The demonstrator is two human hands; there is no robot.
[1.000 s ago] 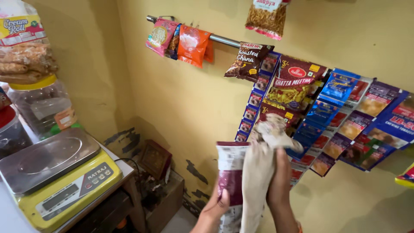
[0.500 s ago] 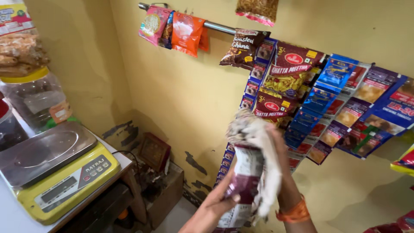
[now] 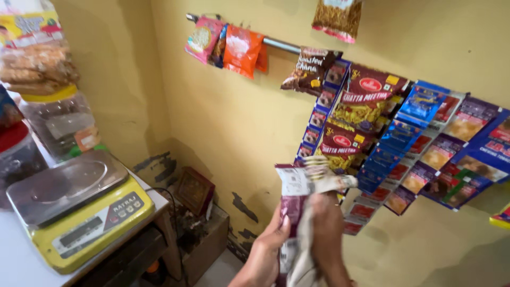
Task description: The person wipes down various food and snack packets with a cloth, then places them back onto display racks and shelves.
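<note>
A yellow wall (image 3: 239, 122) with flaking paint low down fills the view; a rod (image 3: 281, 43) at 12 o'clock carries hanging snack packets (image 3: 241, 50), and sachet strips (image 3: 425, 143) fan out at 3 o'clock. At 9 o'clock a yellow scale (image 3: 79, 207) sits at the counter (image 3: 21, 260) edge. Open floor lies below, at 6 o'clock. The left hand (image 3: 265, 250) pinches a maroon strip (image 3: 291, 196); the right hand (image 3: 326, 234) is closed round a pale cloth (image 3: 305, 250) against it.
</note>
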